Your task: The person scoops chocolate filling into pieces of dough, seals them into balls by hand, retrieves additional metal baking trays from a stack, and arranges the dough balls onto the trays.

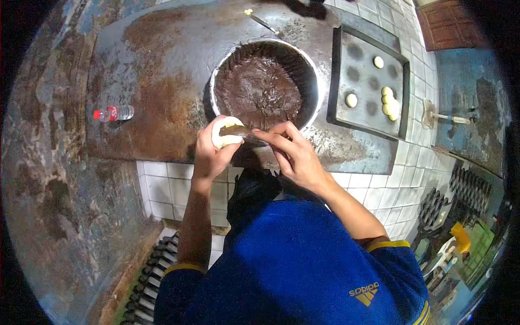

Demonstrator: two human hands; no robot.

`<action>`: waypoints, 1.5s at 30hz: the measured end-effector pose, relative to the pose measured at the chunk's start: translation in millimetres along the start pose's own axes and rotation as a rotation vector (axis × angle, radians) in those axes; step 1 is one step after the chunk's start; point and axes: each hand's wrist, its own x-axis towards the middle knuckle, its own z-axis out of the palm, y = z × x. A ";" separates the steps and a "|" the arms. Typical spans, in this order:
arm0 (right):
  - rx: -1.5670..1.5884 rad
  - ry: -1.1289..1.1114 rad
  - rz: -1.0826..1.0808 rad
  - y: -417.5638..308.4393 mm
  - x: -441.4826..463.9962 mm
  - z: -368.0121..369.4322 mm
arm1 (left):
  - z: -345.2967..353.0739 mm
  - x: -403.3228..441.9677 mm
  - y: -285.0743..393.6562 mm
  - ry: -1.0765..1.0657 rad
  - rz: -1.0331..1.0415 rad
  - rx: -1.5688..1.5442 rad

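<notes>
My left hand (208,154) is cupped around a piece of pale dough (218,142), opened into a hollow, above the near left rim of the pot. In my right hand (295,154), the fingers pinch a narrow spatula-like utensil (246,132). Its brown-coated end lies in the dough's hollow; whether it is a spoon or a flat blade I cannot tell. Just beyond both hands stands a large round metal pot (319,81) holding thick dark brown filling (257,86).
A dark baking tray (360,116) with several pale dough balls (351,101) lies right of the pot. A red-capped plastic bottle (120,112) lies at the left of the stained table (162,81). Another thin utensil (262,23) rests behind the pot. White tiles (379,157) border the right side.
</notes>
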 end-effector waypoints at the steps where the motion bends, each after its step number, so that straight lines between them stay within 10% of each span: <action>1: 0.053 0.080 0.054 8.3 -9.5 5.1 | 5.1 1.6 -2.7 0.000 -0.046 -0.089; 8: 0.076 0.592 0.821 180.4 -169.3 59.9 | 15.3 1.4 6.2 -0.160 -0.250 -0.292; 12: -0.409 0.062 0.642 235.9 -192.2 37.7 | 17.5 7.8 13.4 -0.380 -0.257 -0.267; 18: 0.175 0.004 0.202 12.6 -36.4 -46.6 | 28.5 18.9 41.0 -0.654 -0.204 -0.106; 25: 0.126 -0.051 0.041 -14.6 -9.7 -53.1 | 24.2 22.9 82.0 -0.837 -0.189 -0.155; 36: 0.723 -0.001 0.400 -39.2 -8.6 -63.6 | 34.0 -7.8 71.2 -0.477 -0.309 -0.623; 45: -0.175 -0.030 -0.139 -60.0 9.5 -68.2 | 49.7 -10.4 100.0 -0.303 -0.381 -0.663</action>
